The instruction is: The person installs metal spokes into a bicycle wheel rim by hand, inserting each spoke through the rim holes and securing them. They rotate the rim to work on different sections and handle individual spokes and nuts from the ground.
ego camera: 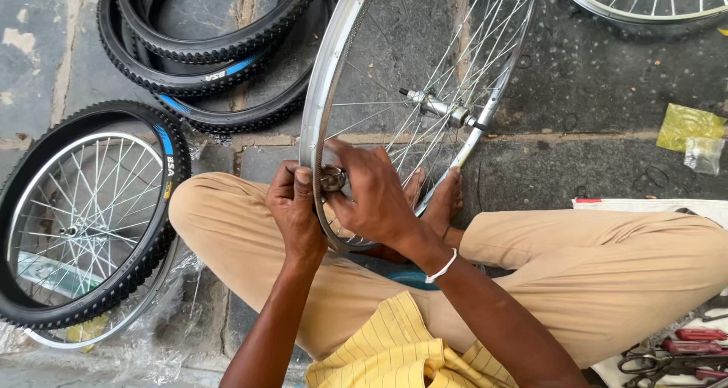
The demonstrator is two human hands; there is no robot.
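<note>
A bare silver bicycle rim (322, 77) with spokes and a hub (440, 107) stands upright between my crossed legs. My left hand (294, 215) grips the lower edge of the rim, thumb on its outer face. My right hand (373, 194) reaches through the spokes and pinches a small round metal tool (332, 179) against the rim, right beside the left thumb. My bare feet (444, 198) rest behind the wheel's bottom.
A complete wheel with a black knobby tyre (91, 213) lies at the left on clear plastic wrap. Loose black tyres (205, 47) are stacked at the back. Another rim (644, 9) sits top right. Yellow and clear bags (690, 130) lie right; red-handled tools (682, 350) lie bottom right.
</note>
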